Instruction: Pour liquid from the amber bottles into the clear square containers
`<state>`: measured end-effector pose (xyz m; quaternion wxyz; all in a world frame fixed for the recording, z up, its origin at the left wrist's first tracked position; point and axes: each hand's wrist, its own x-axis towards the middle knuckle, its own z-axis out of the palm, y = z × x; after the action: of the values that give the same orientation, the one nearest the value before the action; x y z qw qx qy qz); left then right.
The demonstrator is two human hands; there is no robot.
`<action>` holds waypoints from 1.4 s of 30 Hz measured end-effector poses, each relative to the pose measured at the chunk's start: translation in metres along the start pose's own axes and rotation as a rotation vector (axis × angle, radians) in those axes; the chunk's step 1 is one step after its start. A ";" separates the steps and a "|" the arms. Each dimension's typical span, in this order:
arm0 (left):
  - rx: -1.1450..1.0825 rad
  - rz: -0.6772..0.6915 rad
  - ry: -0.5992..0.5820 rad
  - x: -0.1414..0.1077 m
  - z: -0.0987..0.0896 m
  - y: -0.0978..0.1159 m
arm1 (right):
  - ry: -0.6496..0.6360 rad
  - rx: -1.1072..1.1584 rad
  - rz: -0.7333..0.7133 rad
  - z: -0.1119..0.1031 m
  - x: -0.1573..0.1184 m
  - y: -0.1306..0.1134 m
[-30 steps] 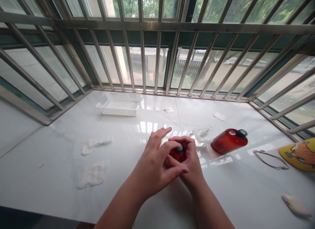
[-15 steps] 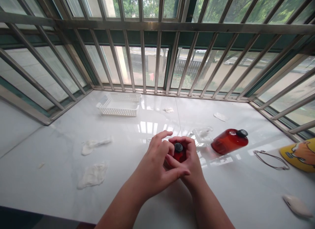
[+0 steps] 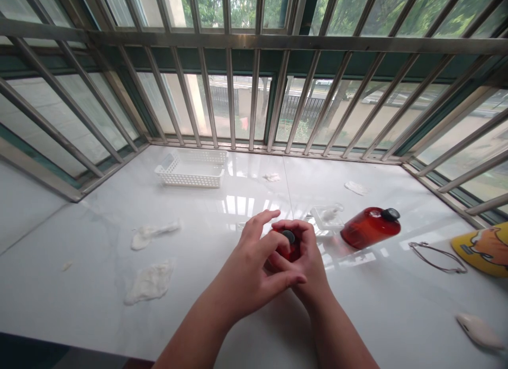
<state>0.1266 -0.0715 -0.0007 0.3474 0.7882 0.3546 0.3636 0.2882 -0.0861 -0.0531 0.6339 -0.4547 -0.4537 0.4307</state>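
A small red-brown bottle [image 3: 294, 252] with a black cap [image 3: 289, 235] stands between my hands, its lower part hidden by them. My right hand [image 3: 307, 258] wraps round it, fingers curled along the far side and thumb across the near side. My left hand [image 3: 254, 252] lies against the bottle from the left with its fingers apart. Its bent index finger reaches over the bottle's front just below the cap. The left thumb lies across my right hand, and another left finger points past the bottle.
A larger red bottle [image 3: 369, 228] lies to the right, by a small clear tray [image 3: 325, 218]. Beyond are a cord loop [image 3: 434, 257], a yellow printed object [image 3: 482, 250] and a beige object [image 3: 478, 329]. Crumpled white pieces [image 3: 150, 281] and a white basket [image 3: 194, 179] sit leftward. Metal bars [image 3: 254, 41] edge the counter.
My left index finger has moved right and down, across the bottle's front, and covers part of the cap. The right hand and the other things look unmoved.
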 end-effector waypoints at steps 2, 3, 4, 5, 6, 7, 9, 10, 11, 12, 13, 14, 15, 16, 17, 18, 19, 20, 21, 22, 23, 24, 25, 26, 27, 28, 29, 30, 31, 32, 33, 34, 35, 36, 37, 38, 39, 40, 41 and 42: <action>-0.019 -0.002 0.027 0.000 -0.001 0.000 | -0.002 0.009 0.002 0.000 0.000 0.000; -0.018 0.007 0.032 0.000 -0.001 0.000 | -0.003 0.001 0.004 0.000 0.000 0.000; -0.002 0.019 0.028 0.000 -0.002 -0.001 | -0.004 -0.009 0.006 0.000 0.000 -0.001; 0.023 0.030 0.018 0.000 -0.002 -0.001 | -0.004 -0.018 0.006 0.000 0.000 -0.001; 0.051 0.036 0.005 0.000 -0.003 -0.001 | -0.004 -0.020 0.004 0.000 0.000 -0.001; 0.073 0.032 -0.002 0.000 -0.003 -0.002 | -0.005 -0.014 -0.001 0.001 0.000 -0.001; 0.083 0.008 0.009 0.000 -0.002 -0.003 | -0.012 0.012 -0.013 0.001 0.000 -0.001; 0.074 -0.004 0.024 0.000 -0.002 -0.003 | -0.016 0.019 -0.020 0.002 0.000 -0.001; 0.061 -0.012 0.038 0.000 -0.002 -0.003 | -0.019 0.021 -0.024 0.002 0.000 -0.001; 0.051 -0.015 0.043 0.000 -0.001 -0.003 | -0.019 0.018 -0.024 0.002 0.000 -0.001; 0.049 -0.013 0.037 -0.001 -0.001 -0.003 | -0.015 0.012 -0.018 0.002 0.000 0.000; 0.051 -0.012 0.025 -0.001 -0.001 -0.003 | -0.011 0.009 -0.012 0.002 -0.001 0.000; 0.055 -0.014 0.012 -0.001 -0.002 -0.004 | -0.008 0.005 -0.011 0.001 -0.001 0.001; 0.055 -0.018 0.007 -0.001 -0.002 -0.004 | -0.007 -0.004 -0.016 0.001 0.000 0.001; 0.049 -0.024 0.015 0.000 -0.002 -0.004 | -0.007 -0.017 -0.028 0.000 0.000 0.002; 0.037 -0.028 0.033 0.000 -0.002 -0.004 | -0.009 -0.031 -0.044 0.000 0.000 0.003; 0.024 -0.029 0.055 0.000 -0.002 -0.004 | -0.010 -0.042 -0.060 -0.001 0.000 0.003; 0.014 -0.025 0.073 0.000 -0.002 -0.004 | -0.009 -0.051 -0.068 -0.001 0.000 0.003; 0.013 -0.017 0.077 0.000 -0.002 -0.004 | -0.003 -0.058 -0.065 -0.001 0.000 0.003; 0.023 -0.006 0.068 0.000 -0.001 -0.004 | 0.005 -0.060 -0.053 0.000 0.000 0.003; 0.041 0.007 0.054 0.000 -0.002 -0.004 | 0.011 -0.058 -0.039 0.000 -0.001 0.002; 0.065 0.023 0.041 0.000 -0.002 -0.004 | 0.014 -0.053 -0.030 0.001 -0.001 0.001; 0.090 0.038 0.035 0.000 -0.002 -0.004 | 0.012 -0.046 -0.026 0.001 -0.001 0.000; 0.116 0.055 0.035 -0.001 -0.002 -0.003 | 0.007 -0.036 -0.025 0.001 -0.001 -0.001; 0.142 0.078 0.040 -0.001 -0.002 -0.003 | -0.001 -0.024 -0.023 0.001 -0.001 -0.001; 0.168 0.108 0.047 -0.001 -0.002 -0.002 | -0.009 -0.012 -0.022 0.001 0.000 -0.001; 0.193 0.142 0.048 -0.001 -0.003 -0.001 | -0.012 -0.008 -0.024 0.000 0.000 0.000; 0.212 0.176 0.046 -0.001 -0.003 0.001 | -0.011 -0.010 -0.028 0.000 0.000 0.001; 0.222 0.207 0.045 -0.001 -0.003 0.002 | -0.008 -0.015 -0.038 -0.001 0.000 0.002; 0.219 0.231 0.046 -0.001 -0.004 0.004 | -0.003 -0.022 -0.049 -0.002 0.000 0.003; 0.204 0.245 0.052 -0.001 -0.004 0.005 | 0.003 -0.029 -0.054 -0.002 0.000 0.004; 0.180 0.251 0.063 0.000 -0.004 0.005 | 0.008 -0.031 -0.044 -0.003 0.000 0.005; 0.156 0.253 0.078 0.000 -0.003 0.005 | 0.009 -0.024 -0.022 -0.003 0.000 0.005; 0.142 0.258 0.091 0.000 -0.003 0.005 | 0.006 -0.014 0.002 -0.003 -0.001 0.005; 0.147 0.267 0.095 0.001 -0.002 0.003 | 0.001 -0.007 0.019 -0.003 -0.001 0.005; 0.174 0.279 0.088 0.001 -0.002 0.002 | -0.003 -0.004 0.024 -0.003 -0.001 0.004; 0.223 0.292 0.067 0.001 -0.001 0.000 | -0.004 -0.009 0.017 -0.002 -0.001 0.004; 0.283 0.299 0.036 0.001 -0.001 -0.002 | -0.002 -0.020 0.001 -0.002 -0.001 0.003; 0.344 0.298 0.002 0.001 -0.001 -0.004 | 0.001 -0.033 -0.013 -0.002 0.000 0.002; 0.393 0.289 -0.029 0.001 -0.001 -0.006 | 0.003 -0.039 -0.026 -0.002 0.000 0.001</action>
<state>0.1246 -0.0671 -0.0043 0.1367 0.8883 0.2972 0.3224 0.2900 -0.0863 -0.0548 0.6310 -0.4617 -0.4669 0.4131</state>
